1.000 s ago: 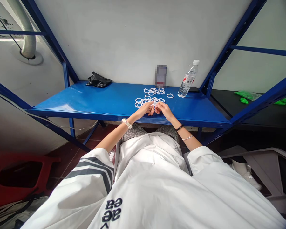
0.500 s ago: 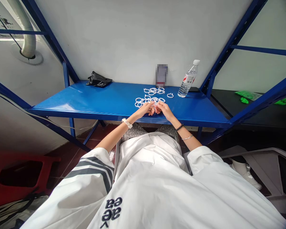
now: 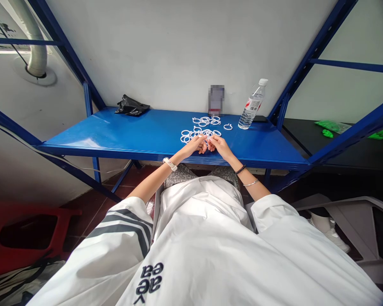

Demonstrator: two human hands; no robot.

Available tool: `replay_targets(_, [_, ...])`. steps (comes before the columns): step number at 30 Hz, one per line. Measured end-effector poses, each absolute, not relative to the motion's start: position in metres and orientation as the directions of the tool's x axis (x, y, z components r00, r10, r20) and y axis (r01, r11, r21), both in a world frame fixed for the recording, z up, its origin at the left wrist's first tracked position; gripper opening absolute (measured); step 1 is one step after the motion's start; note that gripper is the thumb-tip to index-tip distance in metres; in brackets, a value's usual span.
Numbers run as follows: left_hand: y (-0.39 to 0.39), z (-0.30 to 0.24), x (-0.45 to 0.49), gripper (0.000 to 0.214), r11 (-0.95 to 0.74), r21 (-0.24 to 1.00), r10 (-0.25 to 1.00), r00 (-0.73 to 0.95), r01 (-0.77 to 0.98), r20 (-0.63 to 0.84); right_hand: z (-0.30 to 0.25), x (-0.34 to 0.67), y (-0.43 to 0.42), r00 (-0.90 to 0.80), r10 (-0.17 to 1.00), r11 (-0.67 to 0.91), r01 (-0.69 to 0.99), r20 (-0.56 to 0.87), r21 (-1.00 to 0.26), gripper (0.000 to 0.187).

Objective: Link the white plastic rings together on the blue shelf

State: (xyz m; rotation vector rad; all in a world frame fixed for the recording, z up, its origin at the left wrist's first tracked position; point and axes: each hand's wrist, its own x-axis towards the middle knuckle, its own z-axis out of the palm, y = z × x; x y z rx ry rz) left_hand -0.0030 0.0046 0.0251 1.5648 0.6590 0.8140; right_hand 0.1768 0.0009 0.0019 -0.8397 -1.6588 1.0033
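Note:
Several white plastic rings (image 3: 185, 133) lie in a loose heap on the blue table (image 3: 147, 136), close in front of my hands. A second cluster of white rings (image 3: 204, 122) rests behind it, and a single ring (image 3: 227, 126) lies apart on the right. My left hand (image 3: 197, 145) and my right hand (image 3: 217, 144) meet at the near side of the heap, fingers curled and pinched. Something small and white shows between the fingertips, probably part of a ring, but its shape is mostly hidden.
A clear water bottle (image 3: 252, 104) stands at the back right beside a dark flat object (image 3: 260, 119). A blurred upright object (image 3: 216, 100) leans on the wall. A black plastic bag (image 3: 132, 106) lies back left. Blue frame posts (image 3: 89, 97) flank the table; a red stool (image 3: 55, 233) stands left.
My hands stay in nearly the same place, with the fingers shifting only slightly. The rings on the table look unmoved.

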Motion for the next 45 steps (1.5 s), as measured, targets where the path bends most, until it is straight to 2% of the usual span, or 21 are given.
replay_targets(9, [0.0055, 0.0243, -0.0034, 0.051, -0.144, 0.989, 0.794, 0.594, -0.022, 0.129, 0.0002, 0.1779, 0.0024, -0.277, 0.882, 0.416, 0.076, 0.381, -0.906, 0.052])
replay_targets(22, [0.0061, 0.0239, -0.0042, 0.062, -0.139, 0.990, 0.790, 0.600, -0.023, 0.125, 0.0032, 0.1772, 0.0003, -0.296, 0.873, 0.433, 0.100, 0.388, -0.896, 0.059])
replay_targets(32, [0.0075, 0.0230, -0.0039, 0.064, -0.126, 0.991, 0.798, 0.591, -0.035, 0.122, 0.0050, 0.1776, -0.0014, -0.319, 0.866, 0.445, 0.141, 0.385, -0.884, 0.059])
replay_targets(45, [0.0048, 0.0257, -0.0031, 0.065, -0.123, 0.992, 0.795, 0.597, -0.021, 0.111, 0.0034, 0.1762, -0.0003, -0.285, 0.883, 0.417, 0.110, 0.374, -0.902, 0.064])
